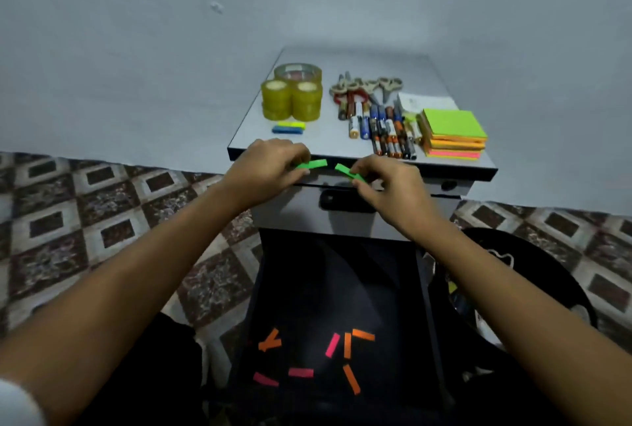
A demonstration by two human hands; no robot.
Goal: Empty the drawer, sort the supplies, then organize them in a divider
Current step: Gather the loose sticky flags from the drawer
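My left hand [270, 169] pinches a green paper strip [316, 164] and my right hand [386, 186] pinches a second green strip [345, 170], both held just in front of the grey cabinet top [318, 138]. Below them the black pulled-out drawer [342, 306] holds several orange and pink paper strips [301, 372]. On the cabinet top lie yellow tape rolls [290, 97], scissors [366, 87], several batteries and pens [383, 128], a stack of sticky notes [455, 128] and two small highlighter-like pieces [289, 128].
A white paper [424, 102] lies behind the sticky notes. A black bag or bin [513, 288] stands to the right of the drawer. Patterned floor tiles [102, 220] spread left and right; a plain wall rises behind the cabinet.
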